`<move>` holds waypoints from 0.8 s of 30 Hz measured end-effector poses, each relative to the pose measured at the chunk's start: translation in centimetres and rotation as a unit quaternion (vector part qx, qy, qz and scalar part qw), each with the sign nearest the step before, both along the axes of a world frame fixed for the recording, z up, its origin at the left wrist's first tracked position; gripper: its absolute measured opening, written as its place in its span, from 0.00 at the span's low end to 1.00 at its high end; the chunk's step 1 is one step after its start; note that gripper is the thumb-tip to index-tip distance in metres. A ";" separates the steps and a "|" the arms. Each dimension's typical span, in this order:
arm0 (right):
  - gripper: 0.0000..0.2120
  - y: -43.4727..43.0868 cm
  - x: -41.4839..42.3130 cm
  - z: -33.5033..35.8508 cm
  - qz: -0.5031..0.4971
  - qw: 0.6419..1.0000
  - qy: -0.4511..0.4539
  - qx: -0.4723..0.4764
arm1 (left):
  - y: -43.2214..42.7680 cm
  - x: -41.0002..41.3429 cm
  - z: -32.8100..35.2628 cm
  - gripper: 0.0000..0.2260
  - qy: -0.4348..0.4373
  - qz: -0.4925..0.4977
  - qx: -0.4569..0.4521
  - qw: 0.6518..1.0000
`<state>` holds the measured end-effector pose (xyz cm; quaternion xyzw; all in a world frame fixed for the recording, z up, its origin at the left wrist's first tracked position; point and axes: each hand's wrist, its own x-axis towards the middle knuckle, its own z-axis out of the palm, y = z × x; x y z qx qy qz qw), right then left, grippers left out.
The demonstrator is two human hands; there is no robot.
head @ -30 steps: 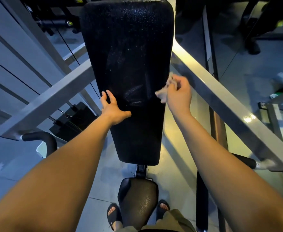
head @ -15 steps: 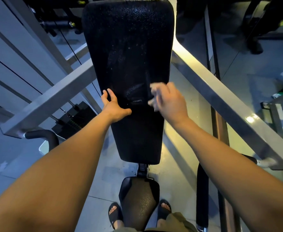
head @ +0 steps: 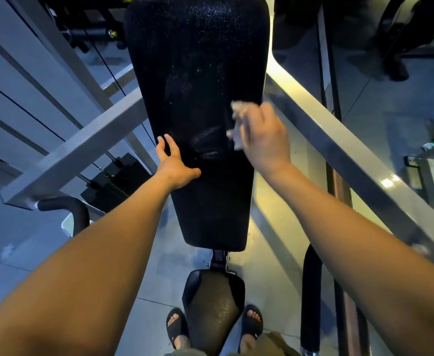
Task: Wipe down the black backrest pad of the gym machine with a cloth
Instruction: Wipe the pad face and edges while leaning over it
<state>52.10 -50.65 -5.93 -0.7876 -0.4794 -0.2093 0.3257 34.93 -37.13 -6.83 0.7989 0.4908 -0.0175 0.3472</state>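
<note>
I see a black backrest pad (head: pixel 197 60), pebble-grained and flecked with pale specks, and an off-white cloth (head: pixel 237 119). The seat (head: pixel 214 301) and sandals (head: pixel 178 334) are black too; the frame bars (head: pixel 82 150) are grey.

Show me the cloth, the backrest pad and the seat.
cloth (head: pixel 237 116), head view, crumpled middle.
backrest pad (head: pixel 197 60), head view, upper face.
seat (head: pixel 215 301), head view, top surface.
</note>
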 end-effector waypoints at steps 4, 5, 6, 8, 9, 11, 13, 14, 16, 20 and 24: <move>0.14 0.5 -0.8 -1.4 0.039 0.998 0.010 -0.043 | -0.1 0.0 -0.1 0.54 -0.004 0.007 0.006 1.000; 0.16 0.0 -1.8 -3.0 0.067 0.993 0.023 -0.095 | -0.1 0.0 -0.1 0.54 -0.004 0.005 0.005 1.000; 0.17 -0.6 -2.9 -4.6 0.091 0.984 0.027 -0.152 | 0.0 0.0 0.0 0.54 -0.005 0.003 0.004 1.000; 0.17 -1.4 -3.9 -6.0 0.118 0.966 0.014 -0.230 | 0.1 -0.2 0.0 0.54 -0.005 0.002 0.000 1.000; 0.13 -1.3 -3.7 -5.0 0.120 0.965 0.008 -0.234 | 0.1 -0.3 0.0 0.54 -0.005 0.003 -0.002 1.000; 0.10 -0.5 -2.5 -2.5 0.101 0.980 -0.028 -0.170 | 0.1 -0.3 0.2 0.54 -0.007 0.003 -0.006 1.000; 0.12 0.8 -0.6 0.5 0.056 0.996 -0.059 -0.048 | 0.1 -0.3 0.2 0.54 -0.009 0.003 -0.005 1.000; 0.11 1.3 0.1 1.4 0.036 0.997 -0.067 -0.009 | 0.0 -0.3 0.2 0.54 -0.007 0.004 -0.007 1.000; 0.12 1.8 -0.1 1.0 0.034 0.997 -0.067 -0.015 | -0.1 -0.3 0.3 0.54 -0.005 0.005 -0.009 1.000; 0.15 -0.3 -3.9 -4.9 0.133 0.968 -0.015 -0.212 | -0.2 -0.2 0.5 0.54 -0.006 0.006 -0.007 1.000; 0.11 0.0 -3.2 -4.1 0.137 0.959 -0.031 -0.246 | -0.2 -0.3 0.3 0.54 -0.009 0.008 -0.007 1.000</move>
